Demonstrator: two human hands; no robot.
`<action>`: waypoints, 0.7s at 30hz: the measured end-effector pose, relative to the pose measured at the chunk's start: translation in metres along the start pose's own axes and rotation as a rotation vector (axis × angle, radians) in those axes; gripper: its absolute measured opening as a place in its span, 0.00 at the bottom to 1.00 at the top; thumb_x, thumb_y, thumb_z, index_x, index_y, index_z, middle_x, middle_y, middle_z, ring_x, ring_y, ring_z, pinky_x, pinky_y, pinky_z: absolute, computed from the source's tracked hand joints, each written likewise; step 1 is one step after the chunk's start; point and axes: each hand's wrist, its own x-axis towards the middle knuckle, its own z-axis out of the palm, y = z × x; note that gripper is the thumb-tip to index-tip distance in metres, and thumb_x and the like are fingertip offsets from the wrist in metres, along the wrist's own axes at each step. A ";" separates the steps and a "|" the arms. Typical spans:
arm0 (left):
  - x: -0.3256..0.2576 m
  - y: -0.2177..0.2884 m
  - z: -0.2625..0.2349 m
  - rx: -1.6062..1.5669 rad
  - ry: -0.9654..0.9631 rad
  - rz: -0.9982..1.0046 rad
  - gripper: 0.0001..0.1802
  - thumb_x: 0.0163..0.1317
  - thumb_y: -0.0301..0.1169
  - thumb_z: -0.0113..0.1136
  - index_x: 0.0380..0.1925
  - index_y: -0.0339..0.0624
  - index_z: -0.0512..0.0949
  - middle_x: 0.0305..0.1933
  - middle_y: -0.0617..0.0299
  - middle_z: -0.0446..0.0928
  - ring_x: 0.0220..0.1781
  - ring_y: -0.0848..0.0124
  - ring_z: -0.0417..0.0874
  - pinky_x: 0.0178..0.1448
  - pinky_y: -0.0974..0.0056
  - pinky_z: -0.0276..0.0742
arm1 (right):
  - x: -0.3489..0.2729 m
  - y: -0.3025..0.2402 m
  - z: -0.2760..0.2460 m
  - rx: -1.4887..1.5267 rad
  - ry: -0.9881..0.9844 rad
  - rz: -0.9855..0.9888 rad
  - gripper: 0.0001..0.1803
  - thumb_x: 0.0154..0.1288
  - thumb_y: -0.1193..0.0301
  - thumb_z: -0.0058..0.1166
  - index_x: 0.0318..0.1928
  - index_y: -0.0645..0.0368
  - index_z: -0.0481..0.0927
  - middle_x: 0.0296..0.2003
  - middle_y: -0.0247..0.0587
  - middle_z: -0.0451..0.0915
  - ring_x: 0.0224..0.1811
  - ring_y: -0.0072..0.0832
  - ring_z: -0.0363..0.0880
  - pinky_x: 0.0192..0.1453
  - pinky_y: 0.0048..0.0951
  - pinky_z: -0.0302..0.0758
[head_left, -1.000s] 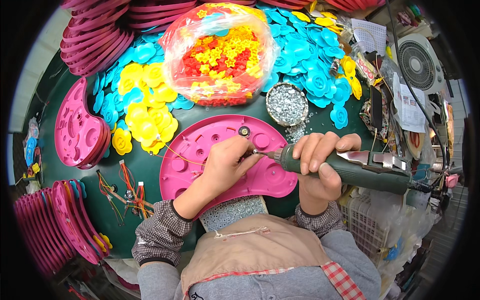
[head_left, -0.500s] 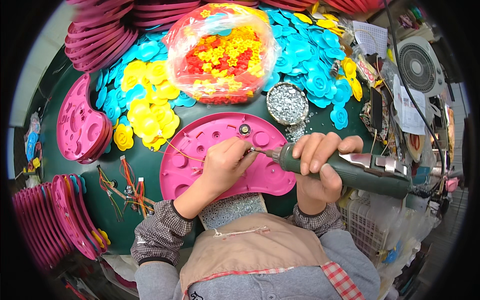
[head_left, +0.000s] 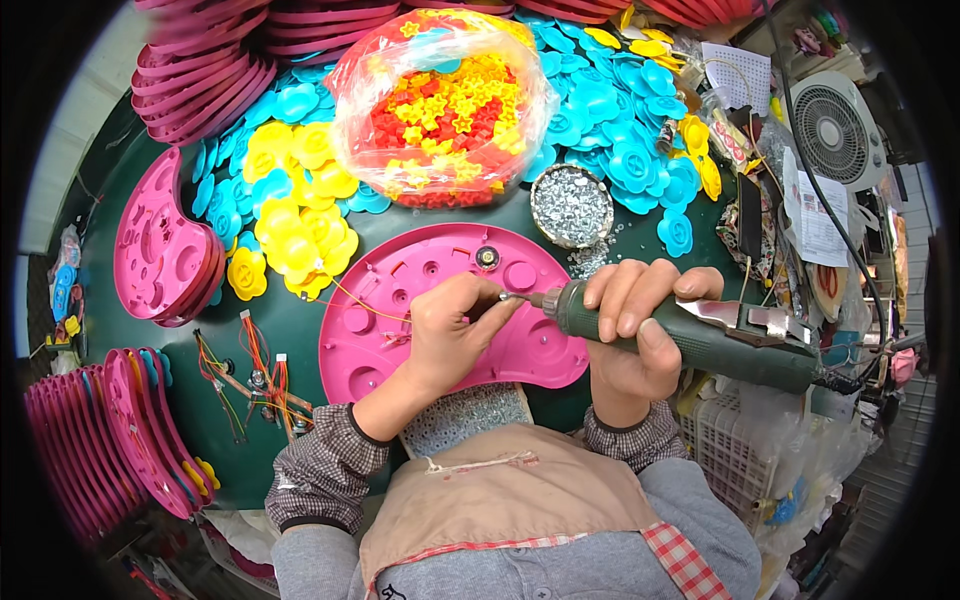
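Note:
My right hand (head_left: 640,325) grips a dark green electric screwdriver (head_left: 725,345), its thin bit pointing left over a pink kidney-shaped plastic shell (head_left: 545,355). At the bit's tip, the thumb and forefinger of my left hand (head_left: 445,335) are closed on a small shiny metal piece (head_left: 505,296), too small to name for certain. The shell lies hollow side up, with round posts and recesses. A round dark-and-metal part (head_left: 487,258) sits near its far edge, and a yellow wire (head_left: 350,292) crosses its left rim. My left hand hides the shell's middle.
A round dish of small metal pieces (head_left: 572,206) stands behind the shell; a tray of metal rings (head_left: 465,420) lies before it. Wired parts (head_left: 262,380) and pink shells (head_left: 165,245) are left. Farther back are yellow discs (head_left: 300,240), blue discs (head_left: 630,160) and a bag of stars (head_left: 440,110).
My left thumb and forefinger have shifted slightly around the bit's tip, so the small metal piece shows more clearly. The screwdriver has barely moved, and the shell stays in place.

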 end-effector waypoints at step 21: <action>0.016 -0.019 -0.019 0.198 -0.043 0.221 0.10 0.62 0.27 0.74 0.40 0.37 0.84 0.31 0.54 0.82 0.32 0.58 0.87 0.34 0.60 0.83 | 0.013 0.050 -0.010 -0.242 -0.123 -0.039 0.25 0.67 0.85 0.54 0.60 0.60 0.61 0.27 0.40 0.75 0.26 0.29 0.78 0.40 0.43 0.85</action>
